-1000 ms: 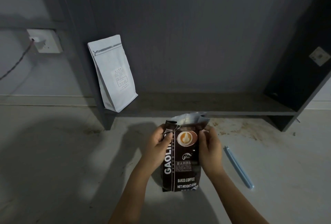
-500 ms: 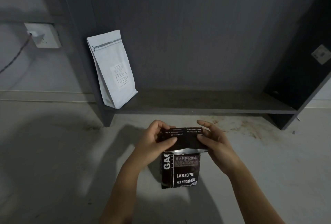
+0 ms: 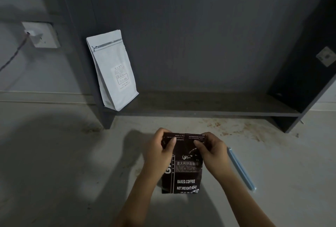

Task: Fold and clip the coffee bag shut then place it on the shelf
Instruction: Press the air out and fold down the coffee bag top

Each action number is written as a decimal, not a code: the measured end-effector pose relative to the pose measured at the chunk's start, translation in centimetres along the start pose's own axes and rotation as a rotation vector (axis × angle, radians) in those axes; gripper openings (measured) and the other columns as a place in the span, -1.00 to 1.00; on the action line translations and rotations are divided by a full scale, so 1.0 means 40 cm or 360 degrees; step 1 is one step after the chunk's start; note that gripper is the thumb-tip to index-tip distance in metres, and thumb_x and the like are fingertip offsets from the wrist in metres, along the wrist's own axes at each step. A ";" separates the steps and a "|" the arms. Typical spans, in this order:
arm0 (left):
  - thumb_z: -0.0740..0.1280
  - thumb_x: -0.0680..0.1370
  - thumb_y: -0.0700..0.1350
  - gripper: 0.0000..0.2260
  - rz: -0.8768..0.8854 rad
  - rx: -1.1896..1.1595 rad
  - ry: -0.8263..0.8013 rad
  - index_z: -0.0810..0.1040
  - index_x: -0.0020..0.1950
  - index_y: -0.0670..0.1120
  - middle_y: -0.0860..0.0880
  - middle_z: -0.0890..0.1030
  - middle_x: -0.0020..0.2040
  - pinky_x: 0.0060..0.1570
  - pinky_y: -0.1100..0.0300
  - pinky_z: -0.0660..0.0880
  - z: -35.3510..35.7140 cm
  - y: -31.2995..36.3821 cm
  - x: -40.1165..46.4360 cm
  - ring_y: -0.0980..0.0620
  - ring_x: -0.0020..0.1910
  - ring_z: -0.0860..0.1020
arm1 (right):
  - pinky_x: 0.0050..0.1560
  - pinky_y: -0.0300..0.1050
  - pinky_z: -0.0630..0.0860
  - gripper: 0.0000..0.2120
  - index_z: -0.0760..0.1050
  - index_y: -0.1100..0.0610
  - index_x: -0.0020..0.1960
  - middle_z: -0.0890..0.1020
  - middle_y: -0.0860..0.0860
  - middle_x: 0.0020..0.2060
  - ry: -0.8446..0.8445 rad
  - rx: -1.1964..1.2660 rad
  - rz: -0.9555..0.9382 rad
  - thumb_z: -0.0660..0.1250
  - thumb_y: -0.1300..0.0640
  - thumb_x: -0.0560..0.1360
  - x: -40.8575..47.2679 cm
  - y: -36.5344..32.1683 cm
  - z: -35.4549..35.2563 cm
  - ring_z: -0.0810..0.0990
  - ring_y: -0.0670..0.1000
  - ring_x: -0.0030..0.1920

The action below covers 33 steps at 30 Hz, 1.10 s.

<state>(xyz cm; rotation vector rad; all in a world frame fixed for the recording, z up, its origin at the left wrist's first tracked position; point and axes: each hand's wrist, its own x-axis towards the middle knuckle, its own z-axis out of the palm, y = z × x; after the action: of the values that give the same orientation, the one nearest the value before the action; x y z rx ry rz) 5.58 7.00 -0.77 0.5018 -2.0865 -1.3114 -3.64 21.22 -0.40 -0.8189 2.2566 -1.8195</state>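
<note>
A dark brown coffee bag (image 3: 185, 176) with white lettering stands on the pale floor in front of me. Its top is folded down toward me into a flat band. My left hand (image 3: 160, 151) pinches the left end of that fold, thumb on the front. My right hand (image 3: 211, 151) pinches the right end the same way. A long light-blue bag clip (image 3: 241, 168) lies on the floor just right of my right hand, untouched. The low dark shelf (image 3: 209, 107) runs across behind the bag.
A white coffee bag (image 3: 113, 70) stands on the shelf's left end, leaning on the upright. A wall socket (image 3: 41, 35) with a cable sits at far left. Brown stains mark the floor (image 3: 241, 127) before the shelf. The shelf's right side panel (image 3: 307, 81) rises at right.
The bag's open silver top has been folded down toward me and pressed flatter. Both hands moved from the bag's sides to the ends of the fold.
</note>
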 end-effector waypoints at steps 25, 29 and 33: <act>0.10 0.62 0.03 -0.55 0.0606 0.0204 0.0612 0.42 -0.36 -0.20 0.10 0.33 -0.43 -0.38 0.65 0.20 0.028 -0.009 -0.033 0.22 -0.41 0.27 | -0.54 -0.36 0.24 -0.58 0.28 0.12 -0.44 0.30 -0.09 -0.57 0.0461 -0.0502 -0.0551 0.11 -0.02 0.55 -0.003 -0.017 0.051 0.26 -0.14 -0.58; 0.17 0.55 -0.11 -0.70 0.0576 0.0250 0.0577 0.43 -0.35 -0.20 -0.05 0.43 -0.51 -0.42 0.52 0.24 0.028 -0.021 -0.034 0.20 -0.42 0.29 | -0.35 -0.09 0.47 -0.67 0.56 0.14 -0.30 0.61 0.05 -0.39 0.0421 -0.1152 -0.1068 0.21 -0.02 0.50 0.017 -0.053 0.027 0.53 0.04 -0.37; 0.17 0.53 -0.14 -0.68 0.0563 0.0228 0.0544 0.44 -0.37 -0.26 0.00 0.41 -0.48 -0.39 0.58 0.25 0.025 -0.019 -0.035 0.20 -0.41 0.31 | -0.62 -0.12 0.37 -0.53 0.38 0.20 -0.52 0.46 0.06 -0.60 0.0226 -0.1122 -0.1095 0.25 -0.09 0.44 0.022 -0.081 0.054 0.40 0.03 -0.59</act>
<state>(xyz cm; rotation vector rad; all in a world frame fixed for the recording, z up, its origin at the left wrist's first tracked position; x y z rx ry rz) 5.92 8.20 -2.20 0.3651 -1.8816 -0.8152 -2.42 18.53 2.26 -1.8073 3.0093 -1.2283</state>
